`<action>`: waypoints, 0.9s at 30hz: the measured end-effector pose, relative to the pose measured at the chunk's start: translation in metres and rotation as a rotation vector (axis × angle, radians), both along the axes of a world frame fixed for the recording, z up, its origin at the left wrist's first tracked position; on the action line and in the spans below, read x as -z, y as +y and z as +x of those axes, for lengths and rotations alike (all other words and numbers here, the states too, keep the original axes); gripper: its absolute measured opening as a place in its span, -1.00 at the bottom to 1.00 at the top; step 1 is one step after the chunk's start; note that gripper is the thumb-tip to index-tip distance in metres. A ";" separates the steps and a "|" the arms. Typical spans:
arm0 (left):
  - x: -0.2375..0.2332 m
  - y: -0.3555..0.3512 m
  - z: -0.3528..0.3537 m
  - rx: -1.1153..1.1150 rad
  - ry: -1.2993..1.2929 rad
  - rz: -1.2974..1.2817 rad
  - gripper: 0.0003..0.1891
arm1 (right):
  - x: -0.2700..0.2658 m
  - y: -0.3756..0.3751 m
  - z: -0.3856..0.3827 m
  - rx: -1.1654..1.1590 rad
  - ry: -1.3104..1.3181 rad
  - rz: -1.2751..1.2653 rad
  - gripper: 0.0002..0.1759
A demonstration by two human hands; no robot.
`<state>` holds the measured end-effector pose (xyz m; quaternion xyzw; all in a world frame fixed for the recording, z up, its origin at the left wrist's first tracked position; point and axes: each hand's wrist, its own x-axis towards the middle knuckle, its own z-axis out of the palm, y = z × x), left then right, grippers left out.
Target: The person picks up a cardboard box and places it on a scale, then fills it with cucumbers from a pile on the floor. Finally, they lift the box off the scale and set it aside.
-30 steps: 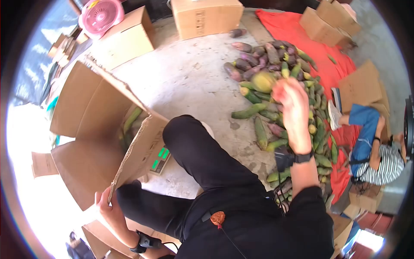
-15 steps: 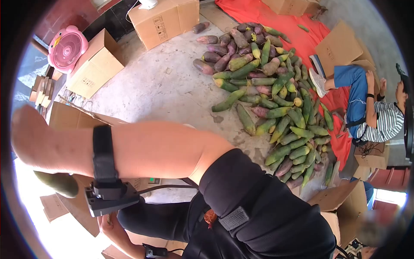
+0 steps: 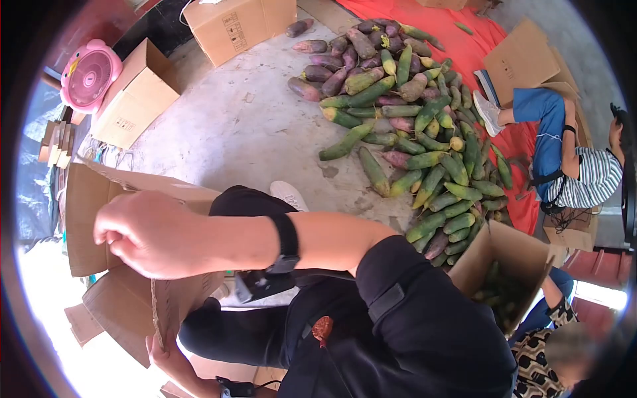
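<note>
At the left, my right hand (image 3: 149, 233) hovers over an open cardboard box (image 3: 93, 229); its fingers are curled, with nothing seen between them. A black strap with a small device circles that wrist. Lower down, my left hand (image 3: 162, 353) grips the edge of the box's near flap, thumb and fingers on either side. The inside of the box is mostly hidden by my right hand and the flaps. A large pile of green and purplish long radishes (image 3: 411, 132) lies on the floor beyond my right arm.
A pink fan (image 3: 91, 76) and closed-sided cartons (image 3: 136, 99) stand at the upper left. At the right, a person in a striped shirt (image 3: 587, 176) sits by a red sheet (image 3: 517, 149). Another person's arm (image 3: 551, 292) is beside a carton holding radishes (image 3: 491, 245).
My right hand has moved in from the far left edge, and the green radish seen below it is out of sight. A carton with radishes has come in at the lower right beside a person.
</note>
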<state>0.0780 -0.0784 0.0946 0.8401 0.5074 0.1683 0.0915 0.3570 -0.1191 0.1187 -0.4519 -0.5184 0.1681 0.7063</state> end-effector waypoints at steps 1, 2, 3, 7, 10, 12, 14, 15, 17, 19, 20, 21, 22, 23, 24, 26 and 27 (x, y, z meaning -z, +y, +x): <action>0.001 0.001 -0.002 0.006 0.000 -0.005 -0.85 | 0.008 -0.008 0.009 0.075 0.015 0.049 -0.89; 0.003 0.002 -0.004 -0.021 0.005 -0.011 -0.85 | 0.017 -0.014 0.018 0.128 0.022 0.029 -0.90; 0.004 0.003 -0.003 -0.046 0.010 -0.016 -0.84 | 0.029 -0.020 0.028 0.183 0.028 0.009 -0.90; 0.005 0.007 -0.009 -0.003 0.018 -0.060 -0.78 | 0.091 -0.050 0.070 0.314 0.074 -0.257 -0.87; 0.010 0.007 -0.009 -0.020 -0.020 -0.010 -0.76 | 0.132 -0.078 0.094 0.415 0.126 -0.443 -0.81; 0.009 0.007 -0.010 -0.013 -0.013 -0.032 -0.76 | 0.159 -0.095 0.105 0.481 0.164 -0.535 -0.81; 0.008 0.007 -0.010 -0.017 0.008 -0.047 -0.76 | 0.186 -0.110 0.115 0.571 0.100 -0.644 -0.80; 0.009 0.006 -0.009 -0.009 -0.016 -0.021 -0.79 | 0.197 -0.116 0.117 0.558 0.114 -0.645 -0.80; 0.005 0.004 -0.004 -0.004 -0.030 0.008 -0.82 | 0.213 -0.127 0.124 0.662 0.136 -0.732 -0.82; 0.001 -0.001 0.002 -0.066 0.001 -0.046 -0.81 | 0.225 -0.135 0.130 0.668 0.186 -0.753 -0.82; 0.003 0.002 -0.002 -0.046 0.019 -0.030 -0.82 | 0.231 -0.138 0.131 0.679 0.231 -0.772 -0.82; 0.004 0.003 -0.004 -0.044 0.024 -0.030 -0.82 | 0.240 -0.139 0.132 0.680 0.236 -0.774 -0.82; 0.006 0.004 -0.005 -0.040 -0.006 -0.037 -0.82 | 0.247 -0.139 0.134 0.694 0.246 -0.798 -0.82; 0.007 0.005 -0.007 -0.036 -0.037 -0.043 -0.82 | 0.253 -0.139 0.136 0.707 0.255 -0.821 -0.81; 0.006 0.004 -0.006 -0.037 -0.040 -0.041 -0.82 | 0.258 -0.139 0.136 0.707 0.253 -0.818 -0.81; 0.005 0.003 -0.004 -0.049 -0.016 -0.052 -0.83 | 0.267 -0.141 0.135 0.724 0.150 -0.823 -0.80; 0.005 0.003 -0.005 -0.046 -0.020 -0.051 -0.83 | 0.272 -0.141 0.135 0.728 0.147 -0.820 -0.80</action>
